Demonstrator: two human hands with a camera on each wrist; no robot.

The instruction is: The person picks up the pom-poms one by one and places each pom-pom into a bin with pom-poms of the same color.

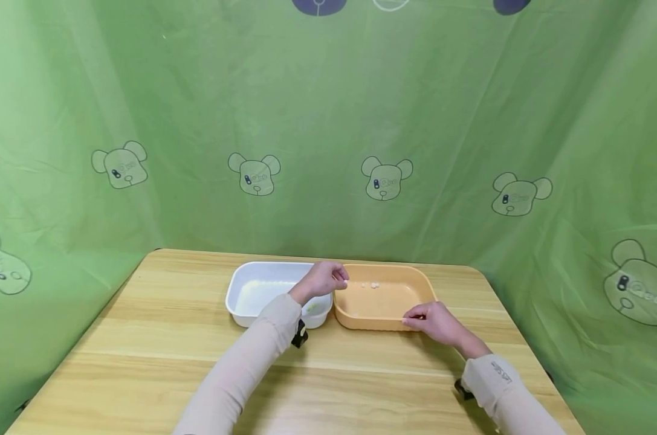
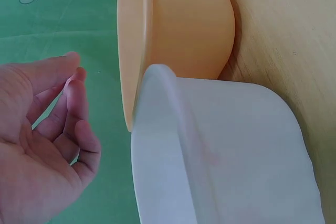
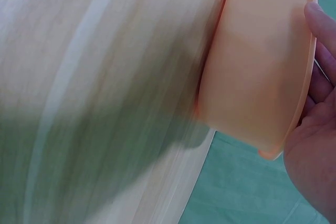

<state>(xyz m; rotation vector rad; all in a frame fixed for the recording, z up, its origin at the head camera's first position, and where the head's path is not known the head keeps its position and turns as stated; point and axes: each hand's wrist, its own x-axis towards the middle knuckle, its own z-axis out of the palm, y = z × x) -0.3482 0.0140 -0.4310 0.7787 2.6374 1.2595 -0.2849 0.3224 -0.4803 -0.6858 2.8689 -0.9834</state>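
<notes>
two tubs sit touching on the bench (image 1: 197,362): left of the orange tub (image 1: 361,314), the white tub (image 1: 241,299) still holds something pale green at its near right corner. a few small pale bits (image 1: 370,285) already lie in the orange tub, so the moving looks partly done. the left hand (image 1: 323,279) hovers over the seam between the tubs, fingertips pinched on a tiny pale bit, while the right hand (image 1: 434,321) grips the orange tub's near rim.

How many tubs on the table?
2. The white tub sits on the left, under the left hand. The orange tub stands right beside it, its near rim held by the right hand. No others show.
</notes>
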